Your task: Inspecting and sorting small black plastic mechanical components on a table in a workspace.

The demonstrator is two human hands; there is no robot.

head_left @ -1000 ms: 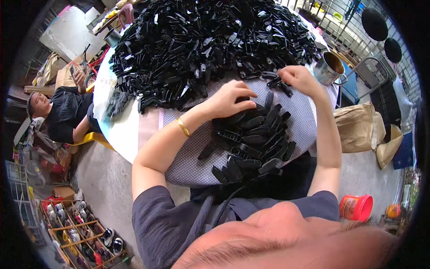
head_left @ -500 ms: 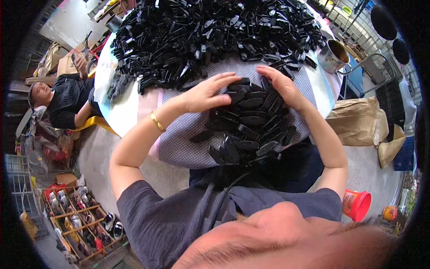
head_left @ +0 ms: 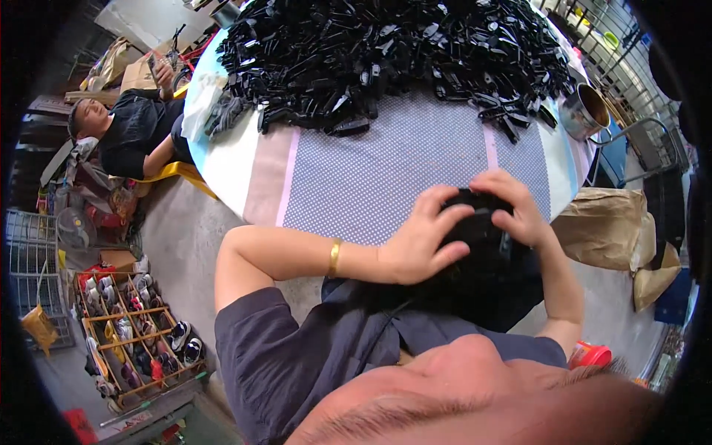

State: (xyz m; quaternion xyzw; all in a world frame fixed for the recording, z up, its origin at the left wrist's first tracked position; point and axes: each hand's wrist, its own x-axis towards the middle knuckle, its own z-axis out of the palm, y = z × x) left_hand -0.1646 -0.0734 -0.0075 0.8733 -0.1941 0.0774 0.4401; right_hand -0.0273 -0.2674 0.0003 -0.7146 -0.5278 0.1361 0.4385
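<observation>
At far left a seated person in black [head_left: 137, 144] held a dark handheld device, apart from the work. A grey fabric bundle [head_left: 227, 115] lay at the left edge of the round tabletop [head_left: 222, 174]. Along the far edge, from left to right, spread a big pile of black pieces [head_left: 393, 59], slim and glossy, heaped over one another. Judging by its size, nearly all the handling was left there; a few pieces had strayed toward the right end of its near side.

Between the pile and the near edge showed a dotted cloth [head_left: 356, 185] with lilac stripes. The left hand [head_left: 426, 241] came in over the near edge, fingers bent over a small clump of black pieces [head_left: 478, 233], thumb spread away from them. That clump, well apart from the pile, was at the near edge, right of its middle; blur and dark clothing hid whether any hung past it. By the look of it, only this one batch was drawn together.

The right hand [head_left: 515, 208] arched over the clump's other side, fingers curled. Whether either hand gripped a piece I could not tell. A metal cup [head_left: 578, 119] stood by the right edge.
</observation>
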